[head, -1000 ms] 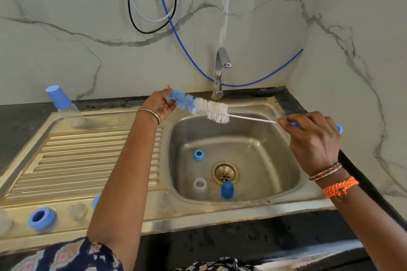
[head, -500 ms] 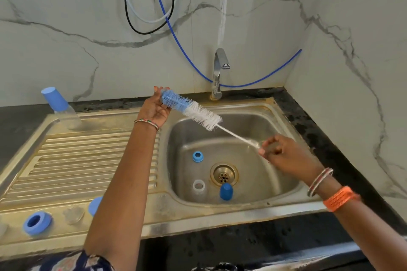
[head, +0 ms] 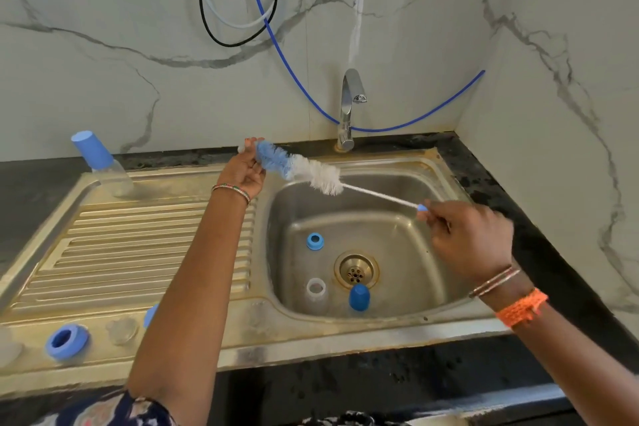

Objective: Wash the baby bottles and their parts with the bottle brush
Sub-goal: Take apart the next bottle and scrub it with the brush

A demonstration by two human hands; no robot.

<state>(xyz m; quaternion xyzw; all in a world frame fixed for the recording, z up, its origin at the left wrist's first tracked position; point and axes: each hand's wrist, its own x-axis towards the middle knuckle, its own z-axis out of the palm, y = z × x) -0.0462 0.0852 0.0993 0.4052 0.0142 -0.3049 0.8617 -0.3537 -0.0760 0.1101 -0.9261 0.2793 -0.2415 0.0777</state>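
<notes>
Hands pinch bottle brush (head: pixel 304 171): left (head: pixel 243 171) bristles, right (head: pixel 466 235) handle.

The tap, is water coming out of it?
No, the tap is dry, and no stream falls into the sink basin below it.

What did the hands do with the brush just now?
The right hand slid from gripping the handle to pinching just its blue tip. The left hand still holds the bottle brush by its bristle end. The parts in the sink stayed put.
</notes>
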